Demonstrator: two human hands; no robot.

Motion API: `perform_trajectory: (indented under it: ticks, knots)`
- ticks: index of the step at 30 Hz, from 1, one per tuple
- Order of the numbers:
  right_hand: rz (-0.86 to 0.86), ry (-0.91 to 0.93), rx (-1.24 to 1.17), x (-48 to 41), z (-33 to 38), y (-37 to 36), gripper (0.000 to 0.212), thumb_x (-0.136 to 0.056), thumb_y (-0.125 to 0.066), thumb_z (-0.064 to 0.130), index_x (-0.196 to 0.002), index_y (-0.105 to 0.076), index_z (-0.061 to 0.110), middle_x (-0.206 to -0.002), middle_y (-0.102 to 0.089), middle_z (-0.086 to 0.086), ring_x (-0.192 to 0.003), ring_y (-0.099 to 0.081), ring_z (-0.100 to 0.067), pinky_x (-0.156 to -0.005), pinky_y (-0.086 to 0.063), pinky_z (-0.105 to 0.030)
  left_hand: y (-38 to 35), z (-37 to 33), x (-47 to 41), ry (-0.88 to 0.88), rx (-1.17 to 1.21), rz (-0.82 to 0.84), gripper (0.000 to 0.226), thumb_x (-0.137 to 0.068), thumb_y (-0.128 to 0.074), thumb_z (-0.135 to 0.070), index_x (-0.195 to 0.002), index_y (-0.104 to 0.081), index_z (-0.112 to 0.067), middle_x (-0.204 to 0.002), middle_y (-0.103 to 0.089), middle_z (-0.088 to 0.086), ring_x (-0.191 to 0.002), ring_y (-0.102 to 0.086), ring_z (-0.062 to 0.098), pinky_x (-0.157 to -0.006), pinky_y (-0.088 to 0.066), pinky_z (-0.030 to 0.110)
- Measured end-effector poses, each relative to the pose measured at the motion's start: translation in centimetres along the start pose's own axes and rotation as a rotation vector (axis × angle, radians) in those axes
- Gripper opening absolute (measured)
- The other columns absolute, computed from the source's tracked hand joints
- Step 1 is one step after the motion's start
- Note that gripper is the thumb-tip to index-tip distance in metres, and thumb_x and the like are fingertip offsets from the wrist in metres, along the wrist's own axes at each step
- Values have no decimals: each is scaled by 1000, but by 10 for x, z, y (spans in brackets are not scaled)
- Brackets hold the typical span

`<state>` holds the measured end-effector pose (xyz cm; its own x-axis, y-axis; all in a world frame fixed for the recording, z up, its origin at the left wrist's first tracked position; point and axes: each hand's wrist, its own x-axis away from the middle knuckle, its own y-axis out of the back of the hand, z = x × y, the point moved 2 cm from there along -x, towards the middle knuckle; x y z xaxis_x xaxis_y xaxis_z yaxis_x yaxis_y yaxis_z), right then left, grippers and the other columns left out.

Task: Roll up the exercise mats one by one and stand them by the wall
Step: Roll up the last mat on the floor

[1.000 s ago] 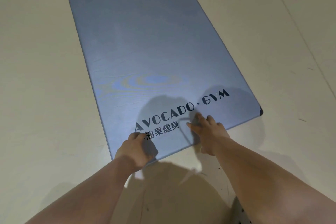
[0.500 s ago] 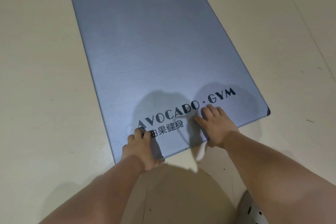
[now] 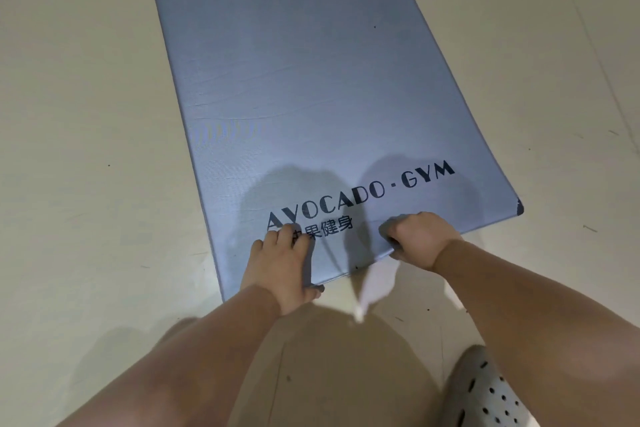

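Pale floor (image 3: 86, 114), scuffed in places, fills the head view. The blue-grey mat (image 3: 311, 80) lies flat on it, running away from you with its near short edge at your hands. No wall is in view.

Head view, findings. Your left grip (image 3: 280, 260) sits on the near edge toward the left corner. Its fingers lie over the top face and cover the start of the printed lettering (image 3: 360, 194). The thumb is tucked at the edge itself, so this reads as a pinch on the mat. Your right grip (image 3: 420, 239) is further right on the same edge, knuckles up, fingers curled tight round the mat's edge.

Change noted. A second ago, and again half a second ago, the right grip's fingers lay spread and flat on the mat surface; they have now closed round the edge. The left grip has hardly altered its hold. No turn has formed in the mat, and the edge between your hands remains down on the floor.

Assessment. Both grips now appear set for the first fold, so rolling is about to start rather than under way. Standing the mat by the wall is still far off. The near right corner (image 3: 518, 208) shows a dark nick; it may lag if the first turn is uneven. A perforated shoe (image 3: 485, 395) shows at lower right, apart from the mat.
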<state>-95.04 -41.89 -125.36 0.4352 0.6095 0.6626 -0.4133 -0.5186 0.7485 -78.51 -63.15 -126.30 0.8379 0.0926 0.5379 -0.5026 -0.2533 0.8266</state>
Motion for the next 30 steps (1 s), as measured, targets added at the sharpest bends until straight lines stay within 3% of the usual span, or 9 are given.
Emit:
perform_trajectory:
  ticks: [8, 10, 12, 15, 17, 20, 22, 27, 30]
  knots:
    - [52, -30, -104, -12, 58, 33, 7, -92, -53, 11, -88, -58, 14, -82, -53, -2, -76, -55, -27, -57, -39, -29, 1, 4, 0, -65, 168, 61, 67, -87, -60, -58, -147, -43, -32, -136, -48, -3, -126, -44, 25, -102, -43, 39]
    - [41, -3, -173, -14, 70, 43, 10, -91, -55, 11, -89, -54, 20, -86, -50, -2, -81, -54, -25, -67, -46, -30, 2, 15, 5, -62, 158, 49, 58, -86, -56, -60, -136, -53, -31, -124, -57, -3, -116, -51, 25, -92, -48, 37]
    - [9, 12, -267, -16, 78, 46, 9, -88, -58, 12, -91, -60, 19, -90, -61, -3, -87, -59, -25, -76, -51, -32, 4, 21, 11, -39, 159, -12, 35, -86, -51, -56, -107, -61, -28, -102, -63, -1, -98, -57, 25, -76, -46, 33]
    - [-18, 29, -288, -14, 86, 41, 14, -89, -58, 14, -98, -69, 16, -103, -71, -5, -96, -66, -29, -85, -53, -35, 21, 20, 12, 77, 179, -37, 29, -87, -50, -49, -78, -51, -21, -76, -57, 0, -76, -57, 26, -66, -46, 33]
    - [-45, 44, -268, -7, 88, 31, 10, -91, -59, 20, -99, -64, 19, -107, -70, -5, -102, -65, -31, -81, -50, -33, 38, 18, 8, 106, 146, -20, 27, -88, -54, -44, -78, -53, -20, -71, -52, 0, -75, -58, 27, -66, -43, 32]
    - [-157, 33, -125, 5, 85, 13, 27, -96, -59, 38, -115, -61, 19, -112, -64, -1, -115, -59, -26, -86, -49, -35, 65, 16, 3, 76, 141, -7, 15, -93, -53, -33, -82, -56, -22, -68, -46, -5, -79, -56, 28, -66, -38, 30]
    - [-195, -28, -135, 8, 79, 17, 15, -104, -53, 32, -106, -54, 18, -97, -56, 1, -102, -62, -27, -77, -48, -33, 73, 21, 1, 93, 166, 54, 27, -94, -53, -25, -68, -44, -25, -68, -44, -7, -78, -51, 27, -67, -39, 31]
    - [92, 63, -352, -7, 72, 54, 32, -102, -60, 40, -81, -59, 16, -80, -60, 1, -74, -55, -19, -65, -40, -32, 73, 58, -5, 125, 254, 338, 24, -90, -48, -8, -68, -49, -17, -79, -57, 4, -80, -52, 23, -68, -39, 31]
    - [199, 83, -459, -13, 77, 56, 32, -100, -64, 42, -78, -60, 19, -75, -60, 3, -75, -58, -19, -70, -43, -31, 71, 69, -4, 191, 289, 396, 19, -86, -52, -12, -68, -52, -12, -76, -57, 4, -70, -52, 21, -60, -38, 29]
